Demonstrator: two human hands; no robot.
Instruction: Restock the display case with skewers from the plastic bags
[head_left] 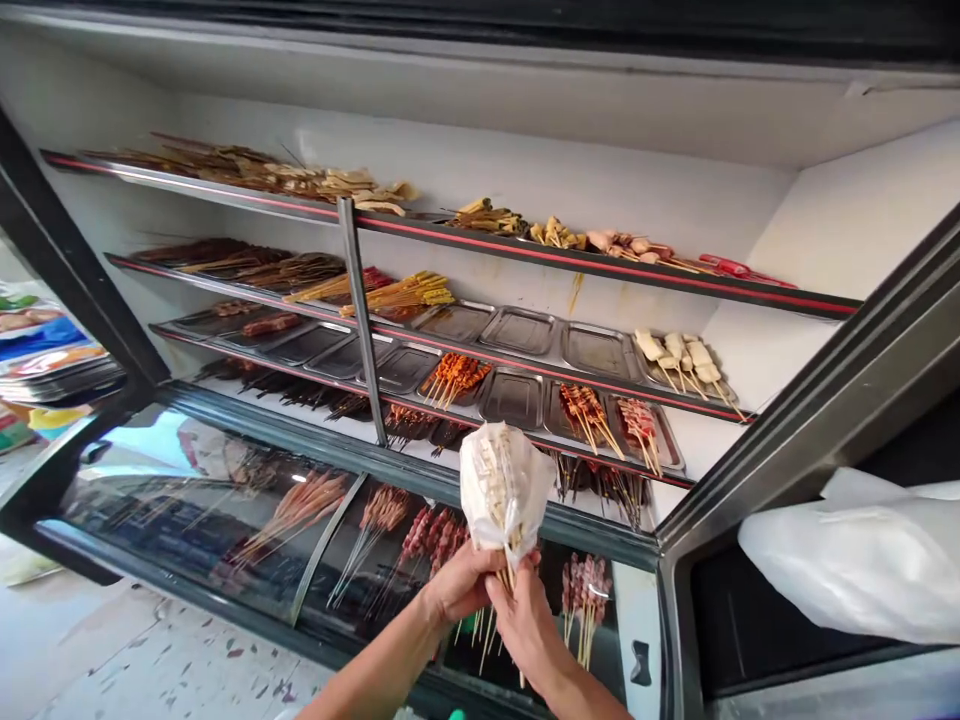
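A bundle of skewers in a thin white plastic bag [504, 478] is held upright in front of the display case. Pale food shows through the plastic, and bare sticks poke out at the bottom. My left hand [463, 585] is closed around the gathered neck of the bag from the left. From the right, my right hand [523, 605] closes on the same neck, touching the left hand. Some fingertips are hidden behind the bag and sticks. Behind the bundle is a shelf with metal trays [512, 398], one holding orange-red skewers [454, 378].
The case has several tiers, with pale skewers [679, 358] at right and a metal post [363, 320] in front. Below, curved glass [225, 520] covers meat skewers [586, 600]. White plastic bags [862, 560] hang at right. Stacked trays [52, 375] stand at far left.
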